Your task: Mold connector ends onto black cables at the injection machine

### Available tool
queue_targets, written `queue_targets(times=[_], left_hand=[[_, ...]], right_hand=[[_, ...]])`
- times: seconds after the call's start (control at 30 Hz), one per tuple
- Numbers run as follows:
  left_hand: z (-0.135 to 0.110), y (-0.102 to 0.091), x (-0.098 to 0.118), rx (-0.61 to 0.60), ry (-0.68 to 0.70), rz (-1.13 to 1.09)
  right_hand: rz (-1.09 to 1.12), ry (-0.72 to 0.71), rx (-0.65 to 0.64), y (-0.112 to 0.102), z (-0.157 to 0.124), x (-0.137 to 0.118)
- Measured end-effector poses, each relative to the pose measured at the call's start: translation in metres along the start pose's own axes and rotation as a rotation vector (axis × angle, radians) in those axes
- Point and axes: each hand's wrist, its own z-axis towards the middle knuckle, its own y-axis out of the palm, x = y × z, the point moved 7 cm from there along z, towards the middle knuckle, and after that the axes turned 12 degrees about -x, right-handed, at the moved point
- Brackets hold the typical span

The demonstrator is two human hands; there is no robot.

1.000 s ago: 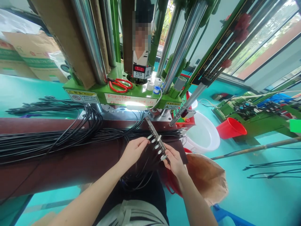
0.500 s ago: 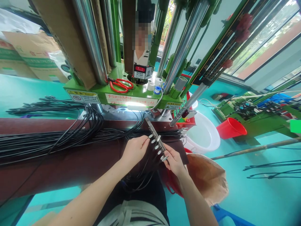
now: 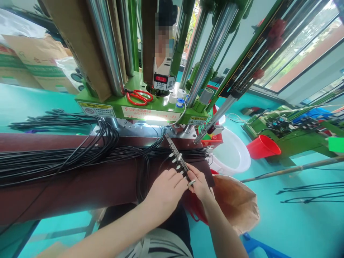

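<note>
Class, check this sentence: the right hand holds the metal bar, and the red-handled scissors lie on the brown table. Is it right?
Wrong place: the red-handled scissors lie on the green machine, as the head view shows. The right hand does hold the metal bar.

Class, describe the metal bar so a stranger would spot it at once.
Find the green machine, then the brown table before it. Near the table's right end, the right hand grips a slanting metal bar. Unlike the limp black cables nearby, it is straight, with short silvery pieces along one side.
</note>
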Motion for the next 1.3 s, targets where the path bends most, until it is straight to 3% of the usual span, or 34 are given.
queue_targets(times=[0.17,0.27,0.33,0.43,0.47,0.6,0.8,1.2,1.3], left_hand=[[-0.004,0.015,0.001,-0.036,-0.049,-0.208],[-0.009,0.011,-0.001,-0.078,-0.072,-0.34],[-0.015,-0.004,-0.021,-0.018,-0.222,-0.531],[-0.028,-0.031,-0.072,0.229,-0.531,-0.812],[-0.029,-0.034,-0.086,0.258,-0.582,-0.883],[-0.011,-0.019,-0.118,0.158,-0.622,-0.911],[0.013,0.011,-0.121,0.075,-0.565,-0.719],[0.014,0.017,-0.124,0.029,-0.604,-0.845],[0.013,0.02,-0.127,0.024,-0.636,-0.963]], right_hand=[[0.029,-0.015,-0.045,0.001,0.001,0.001],[0.059,-0.026,-0.031,0.0,0.001,0.001],[0.068,-0.038,-0.02,-0.001,0.0,0.001],[0.066,-0.054,-0.022,-0.002,-0.002,0.002],[0.063,-0.059,-0.025,-0.002,-0.003,0.002],[0.035,-0.055,-0.018,-0.003,-0.005,0.001],[0.016,-0.054,-0.024,-0.001,-0.005,-0.005],[-0.041,-0.043,-0.076,0.007,-0.003,-0.003],[-0.069,-0.055,-0.086,0.009,-0.003,-0.003]])
